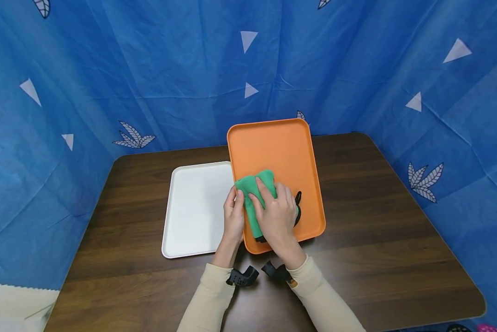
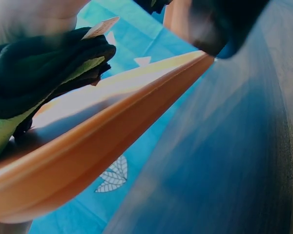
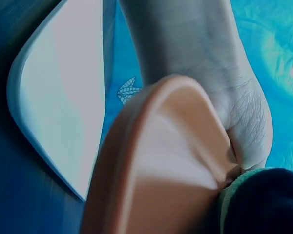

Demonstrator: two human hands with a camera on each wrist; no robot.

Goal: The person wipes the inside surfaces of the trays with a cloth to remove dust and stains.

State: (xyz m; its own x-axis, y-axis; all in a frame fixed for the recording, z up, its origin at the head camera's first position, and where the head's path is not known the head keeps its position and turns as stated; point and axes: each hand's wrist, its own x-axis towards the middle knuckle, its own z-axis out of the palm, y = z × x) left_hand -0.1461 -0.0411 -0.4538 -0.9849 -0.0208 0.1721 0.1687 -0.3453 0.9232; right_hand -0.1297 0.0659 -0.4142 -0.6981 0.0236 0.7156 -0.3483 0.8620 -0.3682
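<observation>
An orange tray [image 1: 275,143] is held raised over the table, its right end overlapping nothing and its outer side wall [image 2: 102,131] visible from the left wrist. My left hand [image 1: 234,216] grips the tray's left rim, thumb on top beside the cloth. On the tray lies a folded green cloth [image 1: 248,184] with black parts, a black loop [image 1: 299,198] at its right. Over the cloth rests my right hand [image 1: 277,216], thumb and index finger stretched out along it. The left wrist view shows the cloth's black folds [image 2: 39,73] and a small pale tag [image 2: 101,28].
A white tray [image 1: 196,210] lies on the dark wooden table [image 1: 377,221], left of the orange one and partly overlapped by it. Blue patterned curtains [image 1: 169,60] enclose the table at the back and sides. Each wrist wears a black camera strap.
</observation>
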